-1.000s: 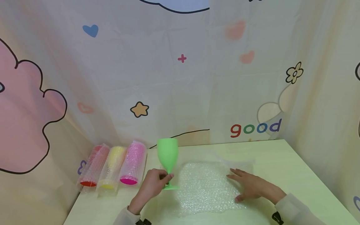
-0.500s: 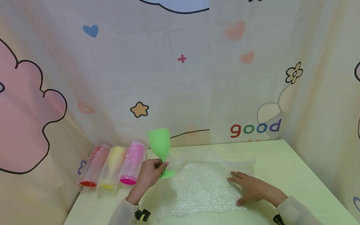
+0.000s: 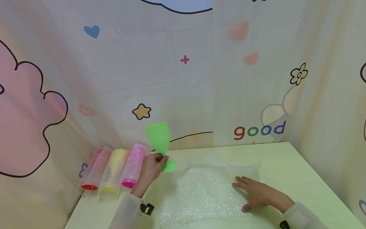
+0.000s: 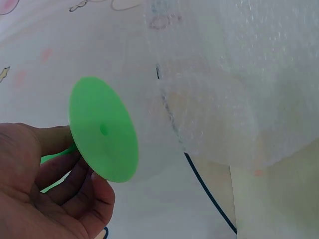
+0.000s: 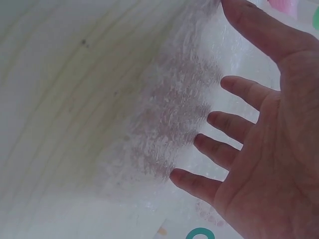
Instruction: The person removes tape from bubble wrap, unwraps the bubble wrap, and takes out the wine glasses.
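Observation:
A green plastic goblet (image 3: pixel 159 138) is held off the table by its stem, pinched in my left hand (image 3: pixel 152 168). It tilts a little to the left, bowl up. In the left wrist view its round foot (image 4: pixel 104 130) faces the camera, and the fingers curl behind it. A clear sheet of bubble wrap (image 3: pixel 203 195) lies flat on the table to the right of the goblet. My right hand (image 3: pixel 258 193) rests on the sheet's right part, fingers spread. The right wrist view shows those fingertips (image 5: pixel 217 118) touching the bubble wrap (image 5: pixel 164 109).
Three bubble-wrapped rolls, a red one (image 3: pixel 97 167), a yellow one (image 3: pixel 114 170) and a pink one (image 3: pixel 135 165), lie side by side at the table's left. A printed curtain (image 3: pixel 197 95) hangs behind the pale wooden table (image 3: pixel 294 178).
My left hand has raised the goblet up and to the left, tipping it leftward. The bubble wrap's left part has come into fuller view. My right hand has hardly shifted.

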The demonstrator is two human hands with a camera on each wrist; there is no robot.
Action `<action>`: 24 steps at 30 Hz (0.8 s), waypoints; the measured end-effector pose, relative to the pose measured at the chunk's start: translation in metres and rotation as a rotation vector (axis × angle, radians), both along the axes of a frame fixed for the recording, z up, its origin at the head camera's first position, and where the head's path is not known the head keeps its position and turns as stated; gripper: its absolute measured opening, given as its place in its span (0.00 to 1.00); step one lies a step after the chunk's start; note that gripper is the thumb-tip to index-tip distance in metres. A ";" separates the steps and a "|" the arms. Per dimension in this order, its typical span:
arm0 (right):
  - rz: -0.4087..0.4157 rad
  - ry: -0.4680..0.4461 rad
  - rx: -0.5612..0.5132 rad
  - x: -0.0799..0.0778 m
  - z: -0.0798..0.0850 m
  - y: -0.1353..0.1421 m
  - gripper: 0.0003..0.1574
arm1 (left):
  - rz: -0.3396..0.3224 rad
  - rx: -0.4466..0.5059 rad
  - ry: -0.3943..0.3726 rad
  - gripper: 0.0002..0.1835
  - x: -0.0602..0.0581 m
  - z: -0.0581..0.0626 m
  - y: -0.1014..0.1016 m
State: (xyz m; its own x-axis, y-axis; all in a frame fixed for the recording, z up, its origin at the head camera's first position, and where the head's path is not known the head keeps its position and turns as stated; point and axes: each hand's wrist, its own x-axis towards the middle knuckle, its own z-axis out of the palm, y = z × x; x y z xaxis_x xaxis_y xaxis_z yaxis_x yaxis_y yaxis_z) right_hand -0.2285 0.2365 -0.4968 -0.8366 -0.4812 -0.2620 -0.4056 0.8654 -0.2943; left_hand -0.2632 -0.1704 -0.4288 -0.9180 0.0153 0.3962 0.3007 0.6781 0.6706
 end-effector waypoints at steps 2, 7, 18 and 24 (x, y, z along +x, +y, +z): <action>0.001 0.000 0.003 0.001 0.000 0.001 0.58 | 0.023 -0.018 0.023 0.10 -0.004 0.000 0.000; 0.001 -0.007 0.001 0.004 -0.001 0.003 0.58 | 0.062 -0.035 0.037 0.10 -0.017 -0.003 -0.001; -0.002 -0.011 0.006 0.002 -0.007 0.006 0.59 | 0.099 -0.025 0.033 0.11 -0.040 -0.006 0.003; 0.000 -0.016 0.002 0.003 -0.008 0.006 0.59 | 0.097 -0.015 0.006 0.12 -0.054 -0.018 0.004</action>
